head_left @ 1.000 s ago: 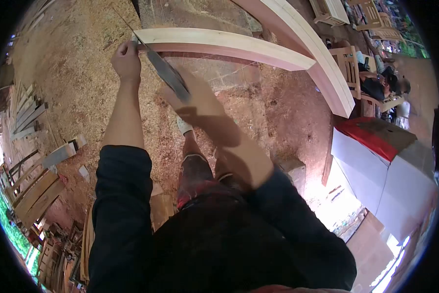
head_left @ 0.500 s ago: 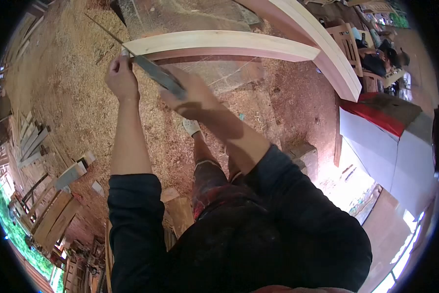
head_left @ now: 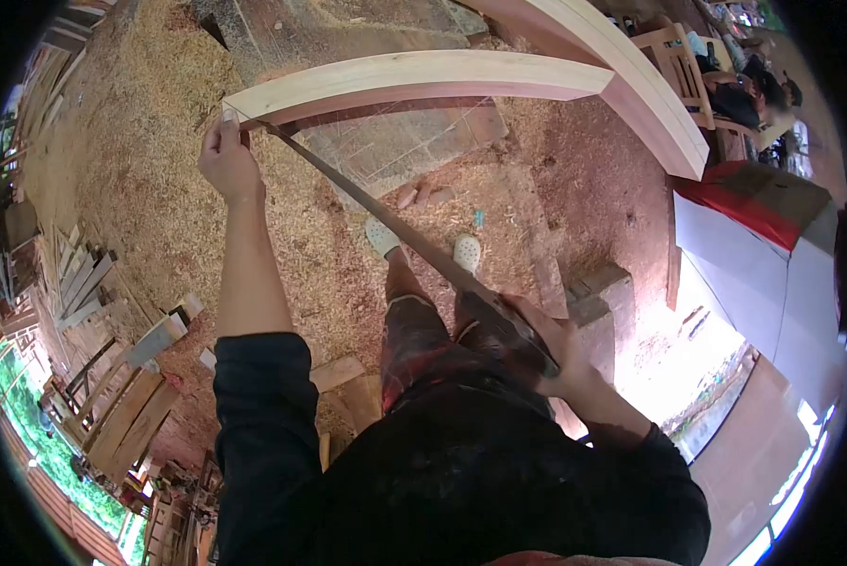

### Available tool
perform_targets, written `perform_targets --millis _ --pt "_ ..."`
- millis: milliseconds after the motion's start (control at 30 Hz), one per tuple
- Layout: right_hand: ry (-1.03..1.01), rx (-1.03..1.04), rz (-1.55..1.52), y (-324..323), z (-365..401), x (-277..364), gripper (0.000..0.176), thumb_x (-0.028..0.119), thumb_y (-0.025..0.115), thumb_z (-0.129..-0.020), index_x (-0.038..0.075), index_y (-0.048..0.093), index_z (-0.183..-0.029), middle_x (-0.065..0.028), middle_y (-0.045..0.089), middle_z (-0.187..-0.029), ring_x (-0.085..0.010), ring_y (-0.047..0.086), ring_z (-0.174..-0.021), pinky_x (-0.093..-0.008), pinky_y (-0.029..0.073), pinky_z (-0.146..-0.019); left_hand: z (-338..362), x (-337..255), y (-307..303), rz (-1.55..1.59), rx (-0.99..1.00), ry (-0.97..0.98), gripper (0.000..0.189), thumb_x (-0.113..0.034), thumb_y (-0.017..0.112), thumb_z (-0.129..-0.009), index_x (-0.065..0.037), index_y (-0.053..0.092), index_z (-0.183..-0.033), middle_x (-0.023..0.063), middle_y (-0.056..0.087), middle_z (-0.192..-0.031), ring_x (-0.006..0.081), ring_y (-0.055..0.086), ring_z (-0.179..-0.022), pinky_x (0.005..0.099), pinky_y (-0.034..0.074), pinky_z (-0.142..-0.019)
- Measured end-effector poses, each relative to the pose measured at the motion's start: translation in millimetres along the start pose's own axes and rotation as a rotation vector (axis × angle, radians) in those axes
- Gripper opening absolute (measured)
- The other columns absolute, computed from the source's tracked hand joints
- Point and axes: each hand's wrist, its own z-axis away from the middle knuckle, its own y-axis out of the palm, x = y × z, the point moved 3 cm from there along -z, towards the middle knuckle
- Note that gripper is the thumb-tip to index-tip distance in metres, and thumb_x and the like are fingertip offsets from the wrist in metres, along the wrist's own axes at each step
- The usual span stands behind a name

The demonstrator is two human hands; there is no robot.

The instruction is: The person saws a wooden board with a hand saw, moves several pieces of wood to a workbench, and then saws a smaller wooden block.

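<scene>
A pale curved wooden beam [head_left: 414, 75] stretches across the upper middle of the view. My left hand [head_left: 230, 160] is closed at its left end, thumb on top near the corner. The long blade of a handsaw [head_left: 386, 215] slants from that end down towards my body, its narrow tip lying against the wood just beside my left hand. Down at the right, close to my thigh, my right hand [head_left: 560, 349] is wrapped round the saw's handle, most of which the fingers hide.
A second curved timber [head_left: 640, 90] meets the beam's right end. Sawdust and shavings cover the floor [head_left: 150, 189]. Wood offcuts [head_left: 84, 283] are piled at the left. At the right stands a white box-like thing [head_left: 739, 245] with red on top; a person [head_left: 749, 94] sits beyond.
My right hand has drawn the saw back towards my body, down and to the right, so only its tip end stays at the beam. My left hand keeps its place at the beam's end.
</scene>
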Motion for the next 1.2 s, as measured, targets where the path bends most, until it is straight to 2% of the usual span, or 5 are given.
perform_targets --millis 267,633,733,967,1200 --pt "-0.255 -0.102 0.065 81.6 -227.4 39.4 0.050 0.026 0.068 -0.091 0.000 0.059 -0.133 -0.0246 0.072 -0.089 -0.0418 0.072 -0.085 -0.0468 0.057 -0.075 -7.2 7.8 -6.2 -0.024 0.085 -0.023 0.025 -0.018 0.066 -0.104 0.005 0.071 -0.112 0.0066 0.071 -0.099 0.0127 0.065 -0.088 0.0284 0.054 -0.080" --pt "0.186 -0.020 0.096 28.7 -69.4 51.7 0.052 0.018 0.076 -0.092 0.011 0.061 -0.140 -0.0174 0.072 -0.103 -0.0204 0.071 -0.091 -0.0341 0.055 -0.080 -10.5 14.1 -6.3 -0.025 0.020 0.031 0.030 -0.019 0.072 -0.098 0.006 0.073 -0.115 0.0045 0.071 -0.098 0.0119 0.063 -0.086 0.0270 0.051 -0.078" --pt "-0.043 -0.106 0.145 11.2 15.3 25.6 0.055 0.018 0.070 -0.095 0.008 0.053 -0.146 -0.0239 0.072 -0.108 -0.0355 0.075 -0.103 -0.0422 0.057 -0.086 -17.1 26.3 -10.9 -0.072 -0.002 0.083 0.030 -0.021 0.075 -0.097 0.006 0.074 -0.110 0.0031 0.071 -0.092 0.0119 0.062 -0.080 0.0266 0.050 -0.075" --pt "-0.356 -0.139 -0.026 101.0 -264.2 61.6 0.044 0.019 0.070 -0.090 0.000 0.063 -0.129 -0.0213 0.071 -0.097 -0.0312 0.068 -0.083 -0.0396 0.054 -0.078 -17.6 16.8 -8.0 -0.157 0.048 0.069 0.027 -0.019 0.074 -0.097 0.006 0.076 -0.106 0.0054 0.074 -0.088 0.0100 0.064 -0.080 0.0272 0.050 -0.072" --pt "-0.268 -0.079 0.085 90.5 -252.4 116.4 0.052 0.024 0.071 -0.089 0.001 0.060 -0.134 -0.0281 0.071 -0.101 -0.0452 0.071 -0.098 -0.0479 0.055 -0.085 -16.9 12.3 -10.9 -0.223 0.059 0.129 0.028 -0.019 0.072 -0.096 0.005 0.077 -0.108 0.0065 0.075 -0.083 0.0110 0.066 -0.075 0.0270 0.051 -0.068"
